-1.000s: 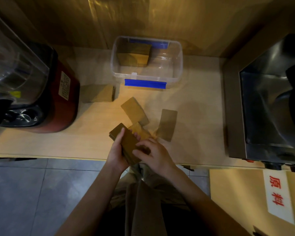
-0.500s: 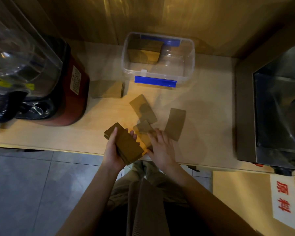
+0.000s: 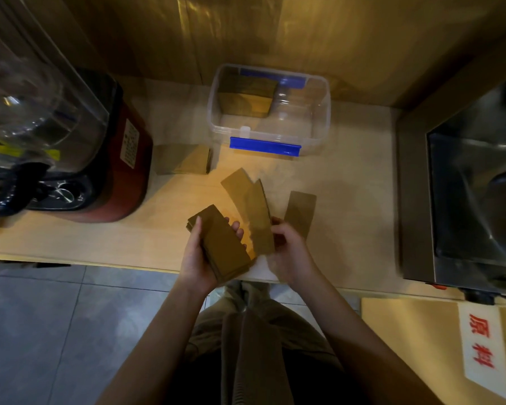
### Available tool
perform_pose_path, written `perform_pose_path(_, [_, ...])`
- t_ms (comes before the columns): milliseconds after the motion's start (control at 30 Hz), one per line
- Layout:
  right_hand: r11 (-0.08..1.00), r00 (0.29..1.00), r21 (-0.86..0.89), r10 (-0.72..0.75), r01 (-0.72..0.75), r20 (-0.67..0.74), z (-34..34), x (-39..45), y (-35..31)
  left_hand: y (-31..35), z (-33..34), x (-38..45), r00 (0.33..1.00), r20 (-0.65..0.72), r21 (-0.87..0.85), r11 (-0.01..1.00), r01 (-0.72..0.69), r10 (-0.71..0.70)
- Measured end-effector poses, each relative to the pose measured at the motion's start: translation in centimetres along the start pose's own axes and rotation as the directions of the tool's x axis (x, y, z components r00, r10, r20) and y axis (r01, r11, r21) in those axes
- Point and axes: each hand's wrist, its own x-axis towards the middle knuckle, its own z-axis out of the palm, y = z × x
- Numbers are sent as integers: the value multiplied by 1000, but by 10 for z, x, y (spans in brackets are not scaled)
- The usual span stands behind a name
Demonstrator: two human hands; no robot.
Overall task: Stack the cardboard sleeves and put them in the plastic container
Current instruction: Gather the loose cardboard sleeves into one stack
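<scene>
My left hand [image 3: 197,255] holds a stack of flat brown cardboard sleeves [image 3: 221,242] over the counter's front edge. My right hand [image 3: 289,251] grips one single sleeve [image 3: 260,220] by its near end, lifted beside the stack. Two loose sleeves lie on the counter: one [image 3: 235,182] behind the lifted sleeve, another [image 3: 300,213] to the right. A further pile of sleeves [image 3: 183,162] rests left of the clear plastic container [image 3: 319,124] with blue clips. Inside the container's back-left corner stands a stack of sleeves [image 3: 246,97].
A red blender [image 3: 105,159] with a clear jar stands at the left of the wooden counter [image 3: 348,200]. A steel appliance [image 3: 465,194] fills the right side. A wooden wall runs behind. A cardboard box with a red-lettered label [image 3: 479,355] sits at lower right.
My right hand has picked one sleeve up off the counter and raised it beside the stack. My left hand keeps hold of the stack.
</scene>
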Motion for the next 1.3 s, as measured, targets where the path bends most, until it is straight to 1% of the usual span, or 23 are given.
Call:
perform_pose_path(33, [999,998,43,20,-23,53,2,-1,-1,0,5,-1,1000,-11,38,999,-3,4])
perform_pose_path(67, [998,997,53,34,-38,70,4,-3,-2,-1,9,-2,999,-33,97,995,-10,14])
perform_pose_path(100, [998,998,46,43,-46,53,4,-3,-2,-3,14,-3,998,-57,156,988,-15,24])
perform_pose_path(167, [999,999,-35,40,-40,14,6,-7,-1,-6,22,-3,997,-76,238,971,-15,34])
perform_pose_path(233, [990,1000,-138,20,-22,-15,10,-11,-5,-7,25,-3,995,-91,278,961,-5,32])
perform_pose_path(300, [961,998,-277,-20,0,-66,13,-16,-11,-6,26,-1,995,-99,262,965,0,27])
perform_pose_path(367, [939,991,-342,-79,38,-107,14,-20,-13,-6,25,2,995,-100,230,973,-4,28])
perform_pose_path(433, [908,980,-406,-163,106,-110,12,-22,-12,-5,25,4,996,-83,212,977,-11,29])
perform_pose_path(533, [830,950,-517,-299,211,-92,11,-21,-4,-5,26,6,999,-36,228,974,-4,13])
perform_pose_path(600, [785,928,-571,-358,241,-100,10,-21,0,-6,27,7,1000,9,243,970,11,-13])
perform_pose_path(667, [713,913,-661,-395,235,-100,7,-22,0,-7,27,9,999,29,243,970,27,-35])
perform_pose_path(733, [643,902,-740,-414,198,-118,2,-20,-1,-8,27,10,998,34,226,973,41,-50])
perform_pose_path(800, [595,873,-793,-449,132,-191,-9,-13,-2,-9,27,11,998,22,187,981,47,-52])
perform_pose_path(833, [553,840,-829,-486,83,-240,-15,-8,-2,-10,27,11,999,14,165,985,44,-47])
perform_pose_path(900, [435,775,-898,-545,-65,-320,-28,6,-1,-11,27,10,999,4,139,989,42,-43])
perform_pose_path(933, [373,762,-916,-549,-144,-343,-33,12,0,-11,28,10,999,0,134,990,47,-47])
perform_pose_path(1000, [257,766,-928,-526,-271,-370,-39,23,3,-12,27,8,998,-7,120,991,60,-60])
perform_pose_path(1067, [158,786,-927,-495,-339,-371,-42,30,7,-13,26,8,998,-8,104,992,69,-69])
perform_pose_path(1167, [26,791,-921,-502,-390,-349,-44,35,14,-12,26,7,997,-10,73,995,73,-73])
perform_pose_path(1300, [-69,789,-910,-528,-408,-314,-47,34,13,-10,25,9,998,-10,77,995,65,-64])
